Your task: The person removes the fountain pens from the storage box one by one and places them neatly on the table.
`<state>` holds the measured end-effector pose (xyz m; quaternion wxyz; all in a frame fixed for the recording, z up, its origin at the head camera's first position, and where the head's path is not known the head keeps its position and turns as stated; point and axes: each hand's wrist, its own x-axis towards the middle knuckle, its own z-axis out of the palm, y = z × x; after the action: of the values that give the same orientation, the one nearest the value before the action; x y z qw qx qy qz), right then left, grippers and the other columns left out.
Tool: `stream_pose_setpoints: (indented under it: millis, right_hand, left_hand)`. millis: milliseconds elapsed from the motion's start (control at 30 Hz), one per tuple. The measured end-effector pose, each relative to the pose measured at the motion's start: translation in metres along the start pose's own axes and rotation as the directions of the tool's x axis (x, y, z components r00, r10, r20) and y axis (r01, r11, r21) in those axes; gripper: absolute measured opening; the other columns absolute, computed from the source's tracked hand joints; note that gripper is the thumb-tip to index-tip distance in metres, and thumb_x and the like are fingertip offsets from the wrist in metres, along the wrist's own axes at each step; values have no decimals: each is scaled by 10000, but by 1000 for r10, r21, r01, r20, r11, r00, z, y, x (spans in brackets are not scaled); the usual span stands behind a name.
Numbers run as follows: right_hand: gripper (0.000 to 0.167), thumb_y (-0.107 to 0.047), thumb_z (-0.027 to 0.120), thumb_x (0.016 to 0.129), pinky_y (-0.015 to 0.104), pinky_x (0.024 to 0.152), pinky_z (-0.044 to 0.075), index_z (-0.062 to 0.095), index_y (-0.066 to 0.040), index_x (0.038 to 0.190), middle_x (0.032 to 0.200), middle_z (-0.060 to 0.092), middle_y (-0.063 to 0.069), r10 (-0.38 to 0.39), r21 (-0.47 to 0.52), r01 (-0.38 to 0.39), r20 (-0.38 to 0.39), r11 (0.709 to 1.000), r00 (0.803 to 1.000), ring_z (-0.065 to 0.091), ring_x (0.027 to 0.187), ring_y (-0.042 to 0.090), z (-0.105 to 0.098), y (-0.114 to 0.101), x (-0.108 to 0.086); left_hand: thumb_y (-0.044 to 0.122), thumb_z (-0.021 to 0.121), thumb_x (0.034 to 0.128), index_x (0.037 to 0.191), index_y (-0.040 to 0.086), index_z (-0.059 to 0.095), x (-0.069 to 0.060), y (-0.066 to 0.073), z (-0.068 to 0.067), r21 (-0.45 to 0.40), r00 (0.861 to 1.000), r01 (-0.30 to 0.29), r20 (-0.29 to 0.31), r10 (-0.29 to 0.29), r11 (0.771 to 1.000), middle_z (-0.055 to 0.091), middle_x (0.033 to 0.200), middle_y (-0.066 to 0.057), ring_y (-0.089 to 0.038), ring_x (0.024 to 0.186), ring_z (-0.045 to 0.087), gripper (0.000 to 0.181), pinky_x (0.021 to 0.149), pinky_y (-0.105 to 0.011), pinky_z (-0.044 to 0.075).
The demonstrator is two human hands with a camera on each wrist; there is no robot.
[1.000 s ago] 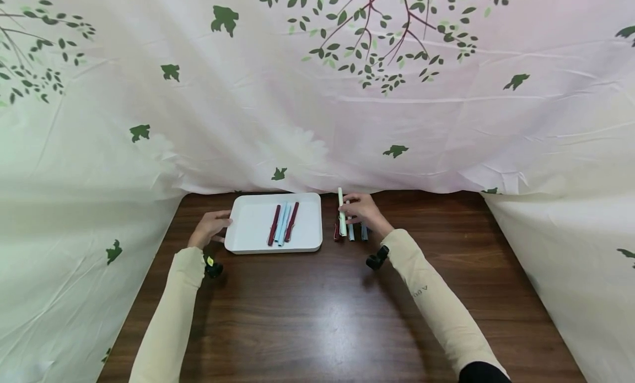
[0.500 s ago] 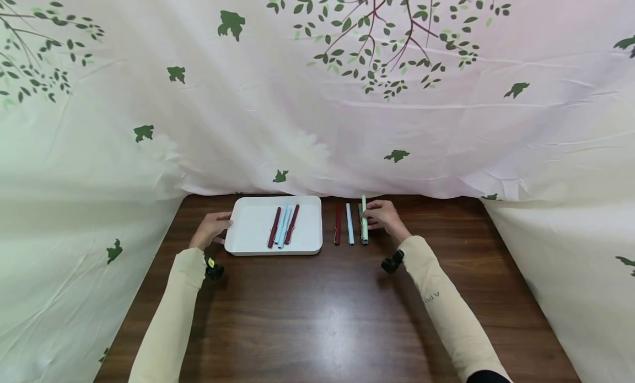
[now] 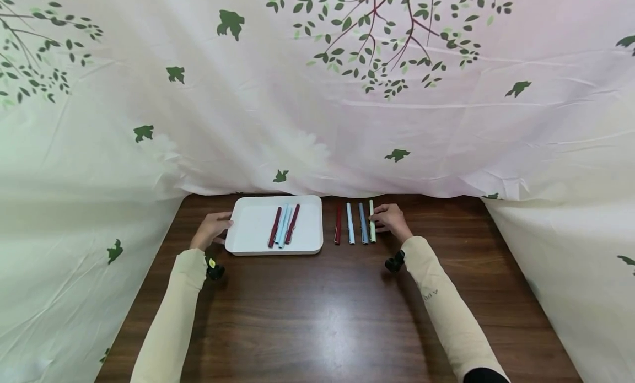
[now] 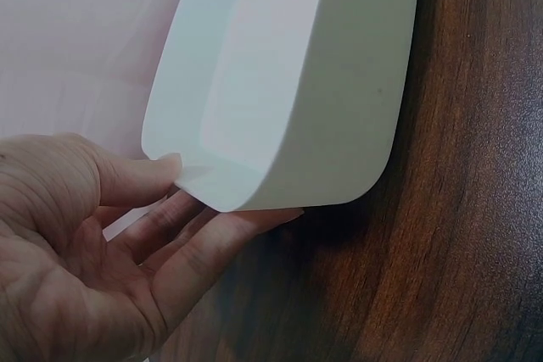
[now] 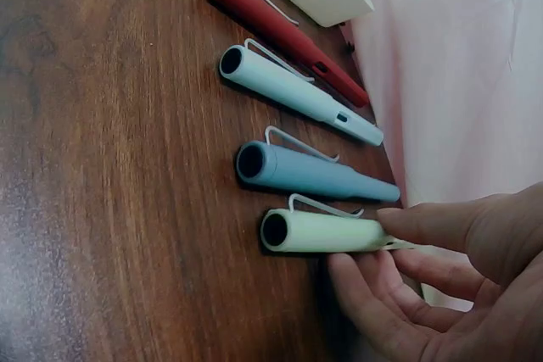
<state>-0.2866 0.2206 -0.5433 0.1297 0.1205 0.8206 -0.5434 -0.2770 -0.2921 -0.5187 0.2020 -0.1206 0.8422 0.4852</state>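
My right hand (image 3: pixel 393 220) pinches a pale green pen (image 5: pixel 327 232) between thumb and fingers, at the right end of a row of pens on the table. To its left lie a blue pen (image 5: pixel 310 174), a light blue pen (image 5: pixel 288 86) and a dark red pen (image 5: pixel 276 27), roughly parallel, each with a wire clip. Over at the tray's left end, my left hand (image 3: pixel 210 228) holds the white tray (image 4: pixel 339 108), thumb on the rim and fingers against its outside. Inside the tray, two light blue pens (image 3: pixel 281 227) lie between two dark red pens (image 3: pixel 292 224).
The dark brown wooden table (image 3: pixel 297 311) stretches in front of the tray and pens. A pale curtain with printed leaves (image 3: pixel 317 124) hangs close behind the tray and around the sides.
My right hand has carried the pale green pen rightward, past the other pens, and down to the row's right end. My left hand and the tray have stayed in place.
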Motion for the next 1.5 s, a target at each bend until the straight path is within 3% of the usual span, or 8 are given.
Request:
stream_pose_setpoints:
  millis: [200, 433, 833, 1500]
  right_hand:
    - [316, -64, 710, 988, 407, 780, 646, 660, 112, 1246, 1234, 673, 300, -46, -81, 42, -57, 996, 997, 701, 1056, 406, 1, 2, -5]
    - [206, -151, 752, 980, 381, 668, 643, 776, 53, 996, 1061, 745, 249, -104, -186, 77, -142, 979, 984, 746, 842, 327, 11, 5, -4]
    - [220, -157, 730, 994, 383, 689, 646, 751, 58, 1040, 1120, 728, 250, -73, -149, 54, -124, 987, 990, 726, 915, 343, 10, 5, -10]
    - [272, -168, 670, 1027, 417, 721, 650, 698, 94, 1093, 1214, 690, 295, -116, -115, 107, -68, 988, 991, 687, 926, 361, 6, 6, -14]
  left_hand:
    - [165, 494, 1107, 1617, 22, 362, -1, 0, 3, -17, 1000, 14, -4, -14, 1000, 360, 1635, -289, -407, 1357, 514, 545, 808, -400, 614]
    - [168, 498, 1110, 1621, 31, 356, -2, 0, 0, -23, 1000, 16, -2, -16, 1000, 357, 1640, -283, -407, 1359, 515, 547, 806, -402, 614]
    - [164, 500, 1108, 1618, 26, 361, -2, -2, 0, -37, 1000, 18, 3, -18, 999, 362, 1638, -282, -399, 1367, 508, 547, 812, -404, 613]
    - [169, 497, 1108, 1615, 18, 366, -2, 0, -1, -19, 1000, 4, -1, -4, 1000, 376, 1628, -284, -402, 1361, 506, 544, 799, -408, 606]
